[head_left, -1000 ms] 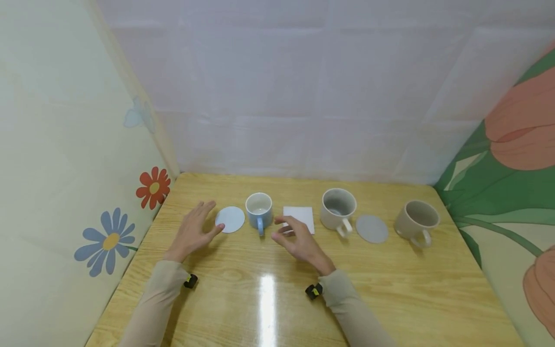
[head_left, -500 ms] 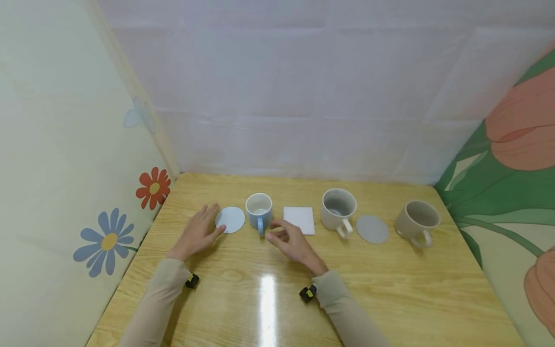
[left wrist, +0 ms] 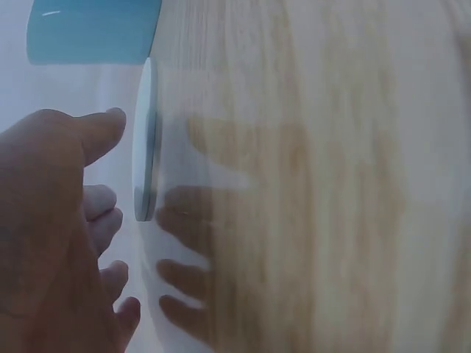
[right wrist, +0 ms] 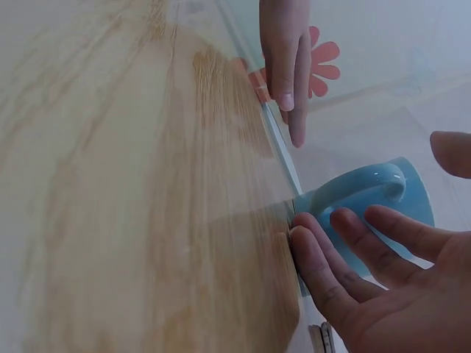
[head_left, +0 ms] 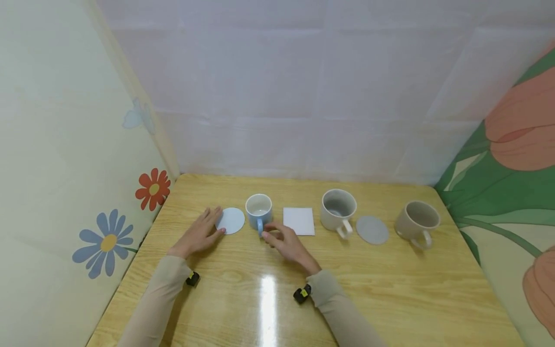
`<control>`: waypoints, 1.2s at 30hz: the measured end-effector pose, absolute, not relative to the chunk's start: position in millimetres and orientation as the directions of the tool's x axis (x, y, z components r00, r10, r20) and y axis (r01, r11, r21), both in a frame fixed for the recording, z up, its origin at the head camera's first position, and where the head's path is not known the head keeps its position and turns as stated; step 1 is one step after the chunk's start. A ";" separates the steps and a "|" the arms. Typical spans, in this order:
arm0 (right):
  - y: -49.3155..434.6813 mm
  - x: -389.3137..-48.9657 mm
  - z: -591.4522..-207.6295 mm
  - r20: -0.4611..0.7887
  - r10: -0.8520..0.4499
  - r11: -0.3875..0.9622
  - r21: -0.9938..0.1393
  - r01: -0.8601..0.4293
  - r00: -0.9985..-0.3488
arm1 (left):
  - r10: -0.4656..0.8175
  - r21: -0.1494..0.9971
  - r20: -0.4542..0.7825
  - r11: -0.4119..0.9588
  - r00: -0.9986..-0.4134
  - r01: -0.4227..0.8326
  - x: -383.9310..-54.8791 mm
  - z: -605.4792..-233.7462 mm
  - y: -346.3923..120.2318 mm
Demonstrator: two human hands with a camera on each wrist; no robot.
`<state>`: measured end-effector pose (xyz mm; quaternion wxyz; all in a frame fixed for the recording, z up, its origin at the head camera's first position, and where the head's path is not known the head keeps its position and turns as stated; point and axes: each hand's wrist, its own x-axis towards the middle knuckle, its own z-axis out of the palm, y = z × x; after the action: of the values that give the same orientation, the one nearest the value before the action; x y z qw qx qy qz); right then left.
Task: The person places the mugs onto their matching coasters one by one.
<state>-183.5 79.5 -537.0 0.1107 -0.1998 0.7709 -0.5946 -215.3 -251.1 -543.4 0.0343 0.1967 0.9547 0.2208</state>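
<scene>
A small light blue mug [head_left: 254, 220] stands upright, its handle facing the front edge. My right hand [head_left: 287, 244] is at the handle; in the right wrist view its fingers [right wrist: 384, 250] extend beside the handle [right wrist: 357, 181] and the thumb is spread apart from it. Left of the mug lies a round pale blue coaster [head_left: 231, 220]. My left hand [head_left: 197, 237] reaches along the coaster's left side, thumb tip at its near edge. Seen from the left wrist, the coaster [left wrist: 144, 147] appears edge-on, with the thumb and slightly bent fingers close by and nothing gripped.
Right of the blue mug lies a white square coaster [head_left: 299, 221]. Farther right come a pale grey mug [head_left: 331, 217], a round grey coaster [head_left: 372, 229] and a beige mug [head_left: 407, 225]. A white sheet [head_left: 277, 120] hangs behind the wooden table [head_left: 390, 299].
My right hand has moved left, from over the square coaster to the blue mug's handle. The left hand has shifted slightly right, toward the round pale blue coaster. Mugs and coasters stay put.
</scene>
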 end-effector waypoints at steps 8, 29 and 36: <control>72.5 -182.4 -537.7 0.027 -0.419 0.225 -0.965 -0.132 -0.908 | 0.419 0.457 -0.009 0.809 -0.908 0.369 -215.9 -545.1 -255.0; 52.5 -186.8 -538.2 0.020 -0.410 0.079 -0.995 -0.057 -0.912 | 0.445 0.526 -0.021 0.767 -0.895 0.368 -219.5 -555.4 -268.8; 49.1 -187.1 -539.4 -0.003 -0.388 0.059 -0.998 -0.022 -0.922 | 0.443 0.520 -0.024 0.771 -0.896 0.367 -219.7 -551.8 -265.1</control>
<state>-187.1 49.1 -539.4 0.1364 -0.1434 0.7148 -0.6707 -219.7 -265.1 -551.8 0.0728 0.2160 0.9383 0.2601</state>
